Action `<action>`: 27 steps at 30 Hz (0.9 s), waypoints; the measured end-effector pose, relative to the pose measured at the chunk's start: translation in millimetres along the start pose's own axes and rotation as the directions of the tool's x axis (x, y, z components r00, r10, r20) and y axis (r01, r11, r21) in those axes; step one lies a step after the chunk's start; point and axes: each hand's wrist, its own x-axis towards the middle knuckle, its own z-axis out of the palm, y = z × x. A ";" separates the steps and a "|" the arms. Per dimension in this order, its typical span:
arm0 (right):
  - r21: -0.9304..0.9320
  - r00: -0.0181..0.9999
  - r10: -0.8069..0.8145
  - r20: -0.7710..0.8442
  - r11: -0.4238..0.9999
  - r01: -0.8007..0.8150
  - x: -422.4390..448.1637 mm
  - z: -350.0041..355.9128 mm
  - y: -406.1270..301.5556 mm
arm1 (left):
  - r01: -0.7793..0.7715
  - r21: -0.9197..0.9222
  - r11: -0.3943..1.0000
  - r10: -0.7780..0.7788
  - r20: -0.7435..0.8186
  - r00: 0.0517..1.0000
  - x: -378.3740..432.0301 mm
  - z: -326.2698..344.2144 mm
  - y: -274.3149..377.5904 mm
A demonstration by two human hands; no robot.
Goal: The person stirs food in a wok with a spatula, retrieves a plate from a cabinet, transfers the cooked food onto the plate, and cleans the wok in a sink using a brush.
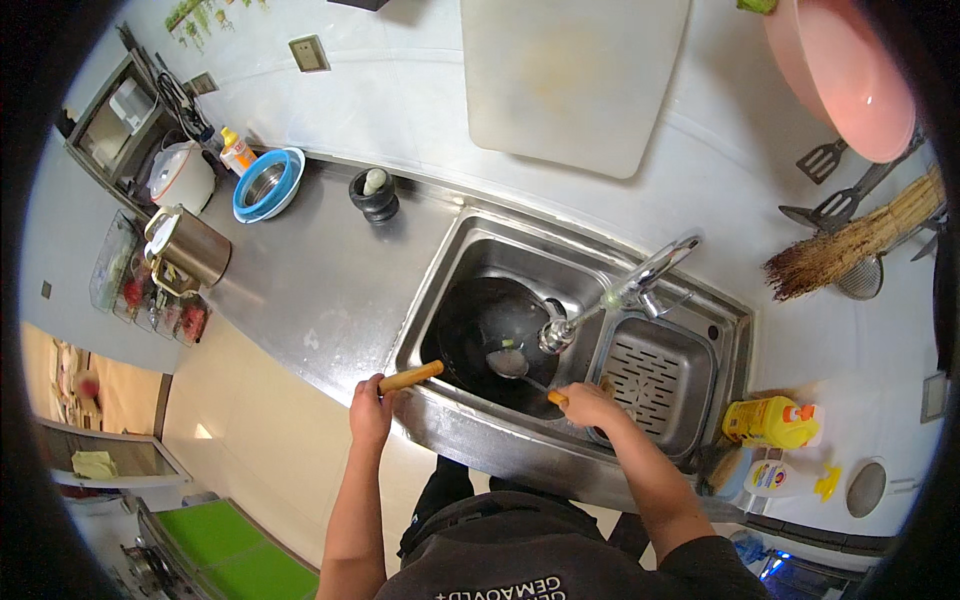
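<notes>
A black wok (480,322) sits in the left basin of the steel double sink (517,255). Its wooden handle (420,376) sticks out over the front edge, and my left hand (370,412) grips the end of it. My right hand (589,405) holds a metal ladle (508,363) by its wooden handle, most of which my fingers cover. The ladle's bowl lies over the inside of the wok, beside a small green-white scrap (508,343). Above the wok's right side hangs the head of the chrome faucet (556,335).
A slotted drain basket (679,364) fills the right basin. Yellow detergent (761,422) and a spray bottle (776,478) stand right of the sink. On the left counter are a mortar (373,201), blue-rimmed bowls (264,187) and a metal jug (196,244). A cutting board (570,82) is behind.
</notes>
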 end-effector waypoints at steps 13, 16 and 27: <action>-0.010 0.978 -0.173 -0.117 0.985 0.173 10.7 9.0 -29.2 | -0.023 -0.043 0.999 0.023 0.005 1.000 -0.6 -3.2 0.9; -0.018 0.995 -0.071 -0.073 0.997 0.070 41.1 2.4 -33.3 | -0.020 -0.033 0.999 0.021 0.033 0.999 5.8 -3.2 5.4; 0.143 0.997 0.068 -0.040 0.988 -0.061 25.7 -0.4 -28.4 | -0.089 -0.040 0.995 0.090 0.009 0.996 4.6 -1.9 -1.3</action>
